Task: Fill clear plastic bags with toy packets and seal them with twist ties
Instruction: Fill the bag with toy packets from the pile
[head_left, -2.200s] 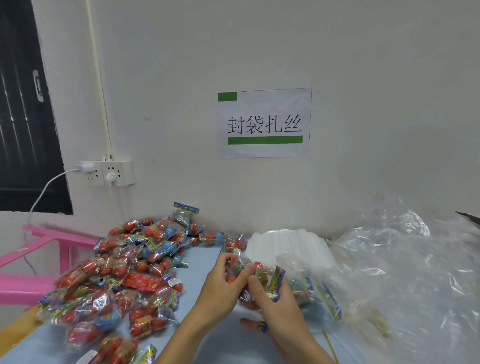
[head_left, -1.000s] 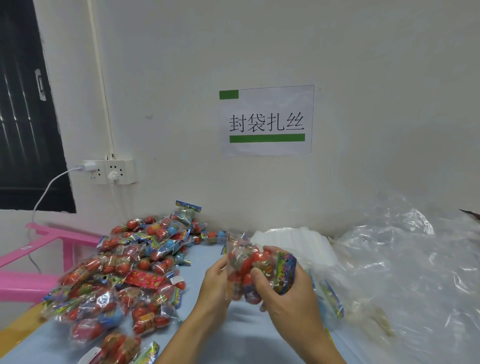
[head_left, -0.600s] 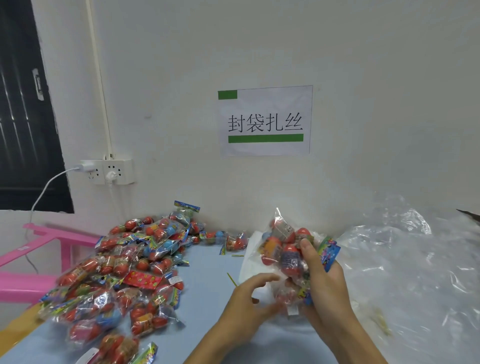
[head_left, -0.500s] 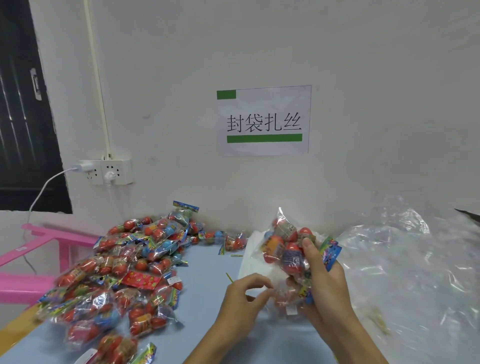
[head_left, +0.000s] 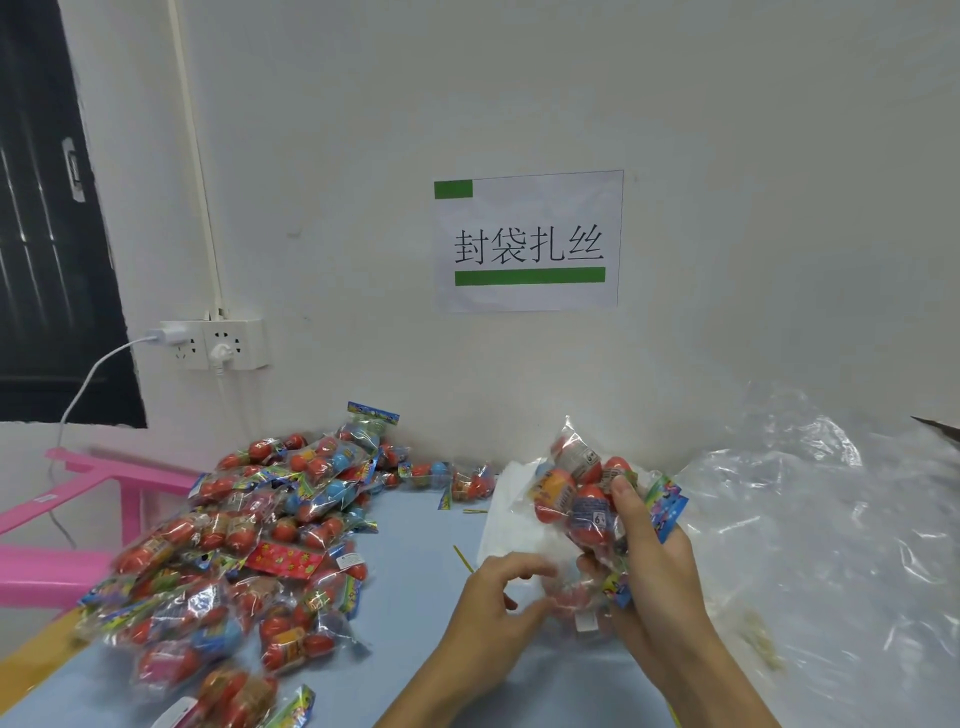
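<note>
While your right hand (head_left: 655, 566) grips it, the bag (head_left: 587, 512) stands raised above the worktop (head_left: 415, 582): clear crinkled plastic, bulging with red egg-shaped toys in packets with bright blue and green printed headers, small white labels showing through the film. Your fingers curl round its right side and its lower end. Your left hand (head_left: 491, 610) sits just beside the bag's bottom, fingers loosely curled near the plastic; you cannot tell whether it pinches anything. A thin yellow tie (head_left: 464, 558) lies on the blue worktop just left of that hand. Further left sprawls a heap of packets (head_left: 249, 540), with a white stack (head_left: 506, 499) behind the bag and loose clear sheeting (head_left: 821, 545) to your right.
</note>
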